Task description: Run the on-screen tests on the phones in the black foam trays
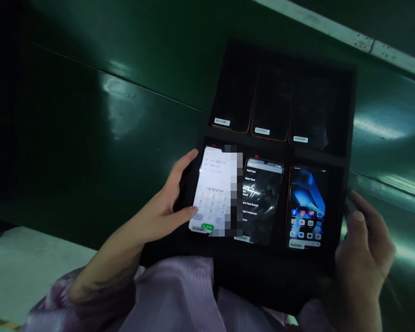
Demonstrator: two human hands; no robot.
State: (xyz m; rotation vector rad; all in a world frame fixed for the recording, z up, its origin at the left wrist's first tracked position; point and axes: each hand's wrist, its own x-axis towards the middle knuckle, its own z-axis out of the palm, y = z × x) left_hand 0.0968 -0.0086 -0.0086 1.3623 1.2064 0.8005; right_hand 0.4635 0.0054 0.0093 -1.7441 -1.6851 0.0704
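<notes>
A black tray (342, 108) holds two rows of smartphones. My left hand (159, 207) grips its left side, thumb resting on the lower-left edge of a phone showing a dial pad (210, 203); its other fingers are partly hidden. My right hand (364, 249) is closed round the tray's right edge, its fingertips out of sight. Beside the dial-pad phone lies a phone with a dark test menu (263, 198). The phone at front right (306, 203) displays a blue home screen with app icons. Pixelation covers part of the gap between the first two phones.
Three dark-screened phones, the left (233, 97), middle (271, 101) and right (307, 106), lie in the back row with small white labels. Beneath is a glossy green floor (152, 110) with seams. A pale strip (318, 20) crosses the upper right.
</notes>
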